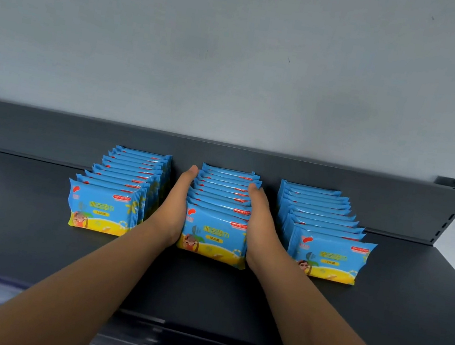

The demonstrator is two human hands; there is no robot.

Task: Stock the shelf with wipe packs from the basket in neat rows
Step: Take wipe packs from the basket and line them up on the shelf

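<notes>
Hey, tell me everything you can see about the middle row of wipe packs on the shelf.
The middle row is roughly ten identical glossy plastic packs standing on edge, one behind another, running back toward the rear panel. Each is blue with a yellow beach scene, a cartoon child and a red logo. It stands on the dark shelf, apart from the left row and right row. The left hand and right hand press flat against its sides, fingers straight.

Glossy plastic wipe packs [214,237] stand on a matt, smooth dark metal shelf [17,228].
</notes>
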